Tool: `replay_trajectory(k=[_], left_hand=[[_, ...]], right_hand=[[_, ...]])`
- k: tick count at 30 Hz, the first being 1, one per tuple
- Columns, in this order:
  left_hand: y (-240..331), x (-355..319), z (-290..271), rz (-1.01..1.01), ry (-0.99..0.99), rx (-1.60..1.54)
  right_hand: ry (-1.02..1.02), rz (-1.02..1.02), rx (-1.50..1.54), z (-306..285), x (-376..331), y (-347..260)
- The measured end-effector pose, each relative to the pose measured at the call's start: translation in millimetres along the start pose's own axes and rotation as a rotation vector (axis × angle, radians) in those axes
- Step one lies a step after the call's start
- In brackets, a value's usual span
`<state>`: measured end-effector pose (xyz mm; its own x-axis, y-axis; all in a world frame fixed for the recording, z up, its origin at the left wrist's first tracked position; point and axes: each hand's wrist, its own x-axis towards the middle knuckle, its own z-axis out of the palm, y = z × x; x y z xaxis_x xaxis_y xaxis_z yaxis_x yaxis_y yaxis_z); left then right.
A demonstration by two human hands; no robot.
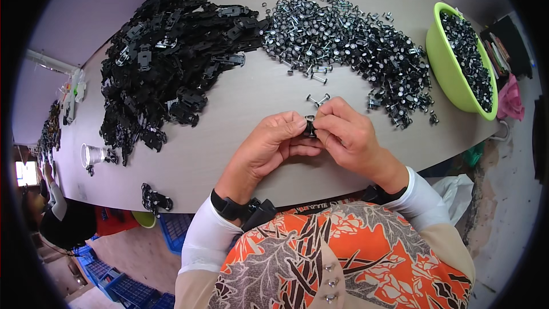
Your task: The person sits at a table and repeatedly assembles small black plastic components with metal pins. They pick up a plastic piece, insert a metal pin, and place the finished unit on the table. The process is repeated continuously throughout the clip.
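My left hand (266,140) is closed around a small black toy car chassis (309,128), with the thumb on top. Most of the piece is hidden by fingers. From the other side my right hand (350,137) pinches at the same piece; whether a wheel axle is also in those fingers cannot be seen. Just beyond the fingertips, a loose pair of wheel axles (318,100) lies on the table. Farther off is a heap of small black-wheeled metal axles (343,40). To the left spreads a big pile of black plastic chassis (166,63).
A lime green basin (432,51) full of wheels stands at the table's right end. A clear cup (94,155) lies on its side at the left. A few assembled black chassis (155,199) sit by the near edge. Another person (63,217) works at far left, above blue crates (128,286).
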<state>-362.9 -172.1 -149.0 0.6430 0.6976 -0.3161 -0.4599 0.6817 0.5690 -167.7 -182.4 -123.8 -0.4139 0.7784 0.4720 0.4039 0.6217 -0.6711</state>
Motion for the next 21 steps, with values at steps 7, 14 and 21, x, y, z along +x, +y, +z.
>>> replay_trajectory(k=[7, 14, 21], left_hand=[[-2.5, 0.5, 0.8, 0.057, 0.011, 0.064], [-6.8, 0.1, 1.5, 0.119, 0.044, 0.196], [-5.4, -11.1, 21.4, 0.126, 0.164, 0.344]], right_hand=[[-0.136, 0.020, -0.088, -4.5, 8.3, -6.8], [-0.153, 0.012, -0.067, -0.8, 12.5, -13.8], [-0.060, -0.065, 0.081, 9.1, -1.5, -18.3]])
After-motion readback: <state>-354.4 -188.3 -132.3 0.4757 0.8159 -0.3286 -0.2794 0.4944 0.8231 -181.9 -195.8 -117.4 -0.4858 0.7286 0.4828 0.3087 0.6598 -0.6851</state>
